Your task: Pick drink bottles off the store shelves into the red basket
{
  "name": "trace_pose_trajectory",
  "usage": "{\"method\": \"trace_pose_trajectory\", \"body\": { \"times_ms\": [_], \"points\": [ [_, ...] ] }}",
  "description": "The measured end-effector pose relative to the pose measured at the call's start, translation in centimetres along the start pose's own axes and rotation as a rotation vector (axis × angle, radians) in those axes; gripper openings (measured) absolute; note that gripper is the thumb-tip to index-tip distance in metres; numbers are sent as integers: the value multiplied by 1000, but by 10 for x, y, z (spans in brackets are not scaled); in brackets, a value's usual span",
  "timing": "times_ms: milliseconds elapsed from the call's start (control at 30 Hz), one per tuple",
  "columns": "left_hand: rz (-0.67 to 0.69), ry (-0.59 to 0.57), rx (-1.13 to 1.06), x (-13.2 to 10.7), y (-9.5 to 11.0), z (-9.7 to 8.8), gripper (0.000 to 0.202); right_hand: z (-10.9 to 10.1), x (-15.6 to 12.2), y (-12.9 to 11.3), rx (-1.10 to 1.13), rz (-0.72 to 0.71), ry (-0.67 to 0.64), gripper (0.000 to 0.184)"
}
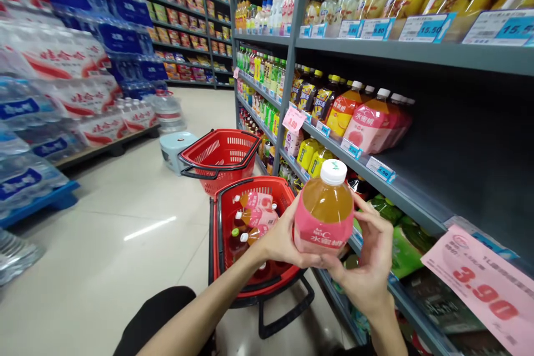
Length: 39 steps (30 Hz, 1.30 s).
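Note:
A large juice bottle (323, 222) with a pink label, amber liquid and a white cap is held upright between my two hands. My left hand (286, 233) wraps its left side, and my right hand (367, 261) curls round its right side, with the thumbs close together at the front. Below and to the left stands a red shopping basket (214, 222), partly covered by my left forearm. In it lie several pink-labelled juice bottles (256, 217) and a dark bottle with a green cap (237, 245). More pink-labelled bottles (367, 122) stand on the shelf behind.
Another red basket (223, 147) and a light-blue stool (177, 150) stand farther along the aisle. Metal shelving (400, 189) runs along the right, with a pink price card (484, 289) sticking out. Stacked water packs (75, 94) line the left, across the tiled floor (154, 245).

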<state>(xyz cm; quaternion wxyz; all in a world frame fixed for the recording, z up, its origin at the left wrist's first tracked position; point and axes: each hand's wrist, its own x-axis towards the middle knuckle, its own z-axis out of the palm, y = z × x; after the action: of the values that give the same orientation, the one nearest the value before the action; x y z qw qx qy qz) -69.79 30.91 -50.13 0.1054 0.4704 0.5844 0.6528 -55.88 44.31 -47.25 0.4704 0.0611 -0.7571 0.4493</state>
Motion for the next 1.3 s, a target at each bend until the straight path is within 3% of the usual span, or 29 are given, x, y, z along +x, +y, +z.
{"method": "trace_pose_trajectory", "body": {
  "times_ms": [100,200,267,333,467,600,667,767,933,1033,1133,1300],
  "points": [
    [31,61,-15,-2,11,7,117,8,-1,-3,17,85,46,70],
    [63,344,303,-6,25,24,107,13,0,-1,2,272,61,90],
    [104,422,475,-11,33,33,103,13,2,4,58,352,92,93],
    [132,358,490,-15,39,37,103,8,4,13,128,375,170,84],
    [66,139,294,-16,49,29,84,-8,7,42,378,458,291,53],
    [12,-14,137,-15,56,32,80,-21,4,71,488,525,270,67],
    [37,8,191,-20,57,46,78,-26,3,78,473,516,220,78],
    [112,140,342,-34,53,74,74,-29,3,76,601,550,129,87],
    [236,292,437,-58,31,111,78,-32,8,54,888,634,-23,77],
    [316,344,508,-67,21,121,89,-36,10,43,878,639,-58,70],
    [302,370,510,-71,17,126,93,-41,10,36,884,667,-94,61],
    [351,358,547,-70,16,126,91,-43,6,44,951,732,-167,50]
  ]
}}
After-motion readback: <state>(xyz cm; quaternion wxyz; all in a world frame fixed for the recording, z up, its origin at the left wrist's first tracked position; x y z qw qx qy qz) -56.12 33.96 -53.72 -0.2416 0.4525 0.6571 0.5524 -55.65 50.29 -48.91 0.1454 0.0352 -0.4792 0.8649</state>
